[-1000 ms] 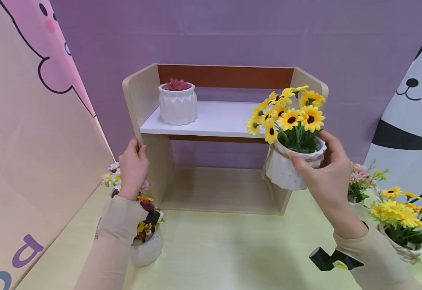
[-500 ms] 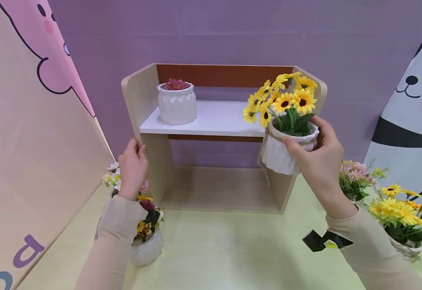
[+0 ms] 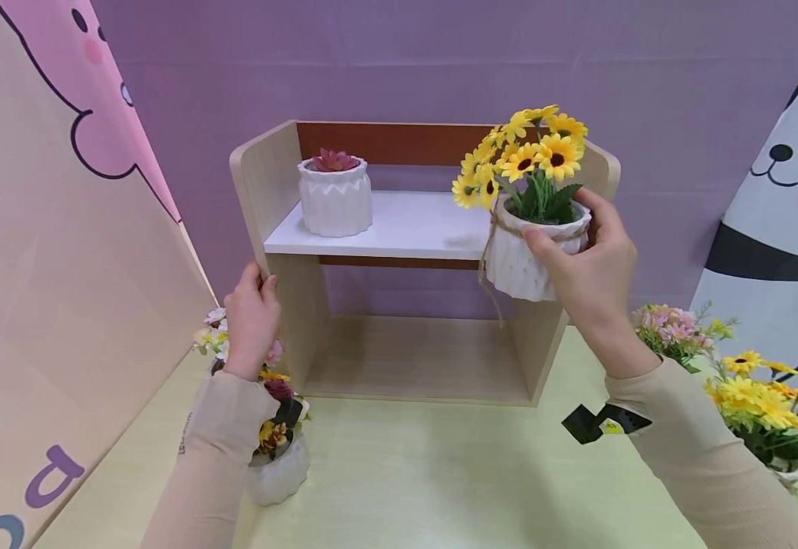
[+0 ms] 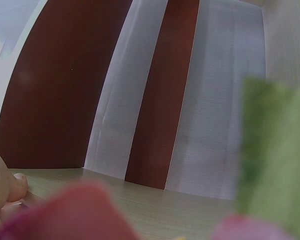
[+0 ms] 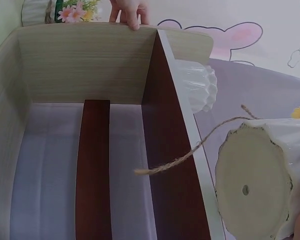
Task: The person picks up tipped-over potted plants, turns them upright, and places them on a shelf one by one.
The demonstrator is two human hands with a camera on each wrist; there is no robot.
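Purple backdrop behind, pale surface below. Held aloft just in front of the white shelf board, at its right end: sunflower pot, pinched in the right hand, thumb at the near wall, fingers round the far side. Probably rigid, smooth, fairly light, easily chipped against an edge; best taken by the wall under the rim, clear of soft, bendable blooms. Loose twine, liable to snag. Visible only from the right wrist: flat underside with a small hole. Only from the head: the full bunch. Further left, white succulent pot on the board; left hand gripping the side panel. From the left wrist, blurred petals and brown slats.
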